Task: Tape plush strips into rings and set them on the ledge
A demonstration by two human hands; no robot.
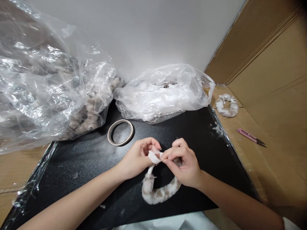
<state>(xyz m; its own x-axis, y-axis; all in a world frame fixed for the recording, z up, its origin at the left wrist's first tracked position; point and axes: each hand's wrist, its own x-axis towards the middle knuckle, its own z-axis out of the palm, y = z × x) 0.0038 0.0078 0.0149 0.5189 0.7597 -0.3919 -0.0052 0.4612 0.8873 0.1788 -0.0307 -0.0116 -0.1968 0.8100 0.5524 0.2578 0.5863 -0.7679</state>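
A furry, cream-and-brown ring (160, 195) hangs below my hands, over the black tabletop (192, 134). Its upper left end shows a bare white core. At the top of the ring, a white strip (154, 157) curves between my hands. My left hand (137, 158) has its fingers curled round the left side of the strip. With thumb and forefinger together, my right hand (183, 163) pinches the strip's right end; the ring's right side passes behind these fingers.
A roll of tape (120, 132) lies on the tabletop. Large clear plastic bags, one with furry pieces (88, 118) and one with white material (163, 95), stand behind. On cardboard at the right are another furry ring (226, 110) and pink snips (248, 135).
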